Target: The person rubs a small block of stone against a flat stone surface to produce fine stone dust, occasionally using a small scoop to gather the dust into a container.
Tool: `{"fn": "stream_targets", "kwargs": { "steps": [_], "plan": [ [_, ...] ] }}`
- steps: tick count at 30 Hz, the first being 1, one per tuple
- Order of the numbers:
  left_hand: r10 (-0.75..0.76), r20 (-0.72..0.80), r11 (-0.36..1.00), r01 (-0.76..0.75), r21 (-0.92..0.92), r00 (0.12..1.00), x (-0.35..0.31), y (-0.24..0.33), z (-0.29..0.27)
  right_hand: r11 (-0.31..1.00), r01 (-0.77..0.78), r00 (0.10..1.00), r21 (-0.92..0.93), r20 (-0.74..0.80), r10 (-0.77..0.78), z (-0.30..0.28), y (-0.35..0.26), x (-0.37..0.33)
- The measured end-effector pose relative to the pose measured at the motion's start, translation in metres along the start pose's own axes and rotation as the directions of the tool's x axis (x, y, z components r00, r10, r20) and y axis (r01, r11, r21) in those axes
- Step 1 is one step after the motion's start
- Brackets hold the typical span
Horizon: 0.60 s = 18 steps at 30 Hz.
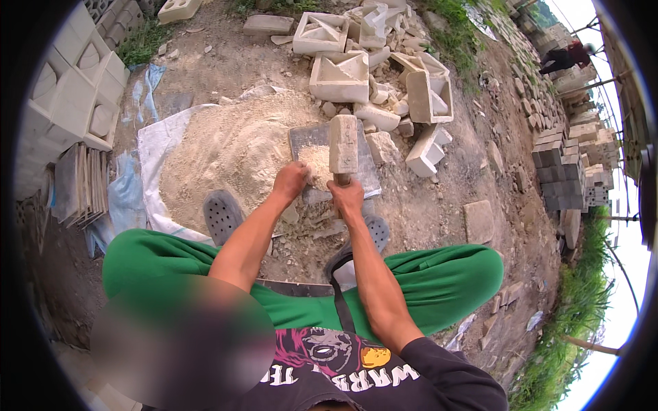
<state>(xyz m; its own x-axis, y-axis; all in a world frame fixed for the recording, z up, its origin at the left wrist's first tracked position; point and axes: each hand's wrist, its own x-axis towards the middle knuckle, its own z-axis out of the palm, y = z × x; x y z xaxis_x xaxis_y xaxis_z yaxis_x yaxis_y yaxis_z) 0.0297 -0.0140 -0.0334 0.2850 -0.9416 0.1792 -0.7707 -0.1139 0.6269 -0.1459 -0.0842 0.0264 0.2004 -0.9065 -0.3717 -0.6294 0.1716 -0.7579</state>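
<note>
Your right hand (348, 196) is clamped on the mallet (343, 144), long axis pointing away from you over the dark slab (368, 179). Your left hand (293, 179), curled, sits nearer the slab's pale grit (317, 159); cannot tell whether it holds anything.

A flat dark-grey slab (363, 164) lies in the middle of the ground, crumbs on its top. Over it stands the head of a blocky beige mallet (343, 144), handle toward the wearer in the right grip (348, 196); the left grip (292, 181) is at the slab's left edge. Left of the slab, a wide heap of cream grit (226, 147) lies on a white woven sheet (156, 147). Beyond the slab lie broken cream box-shaped blocks (340, 77). At far left rise stacked pale hollow blocks (79, 75), with a pile of thin grey boards (80, 185) nearer; crumpled blue plastic (128, 192) lies between boards and sheet. At far right stand stacked grey rectangular blocks (554, 164), green grass (565, 335) nearer.
</note>
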Motion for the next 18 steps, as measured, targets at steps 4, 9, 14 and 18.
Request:
{"fn": "stream_targets", "kwargs": {
  "steps": [4,9,14,18],
  "plan": [
    [0.020,0.064,1.000,-0.020,-0.001,0.998,0.001,0.008,0.000,0.992,0.129,0.985,0.006,-0.115,-0.127,-0.029,-0.057,-0.007],
    [0.007,0.051,0.999,-0.009,0.042,0.999,0.001,0.006,-0.001,0.984,0.172,0.984,-0.041,-0.030,-0.173,-0.003,-0.027,-0.013],
    [-0.095,0.208,0.995,0.088,0.040,0.974,0.006,0.014,-0.010,0.981,-0.049,0.998,-0.190,0.025,0.055,0.014,0.035,-0.006],
    [-0.016,0.058,1.000,0.015,0.017,0.998,0.001,0.005,-0.004,0.990,0.063,0.998,-0.129,-0.005,-0.065,-0.014,-0.022,-0.011]
  ]
}}
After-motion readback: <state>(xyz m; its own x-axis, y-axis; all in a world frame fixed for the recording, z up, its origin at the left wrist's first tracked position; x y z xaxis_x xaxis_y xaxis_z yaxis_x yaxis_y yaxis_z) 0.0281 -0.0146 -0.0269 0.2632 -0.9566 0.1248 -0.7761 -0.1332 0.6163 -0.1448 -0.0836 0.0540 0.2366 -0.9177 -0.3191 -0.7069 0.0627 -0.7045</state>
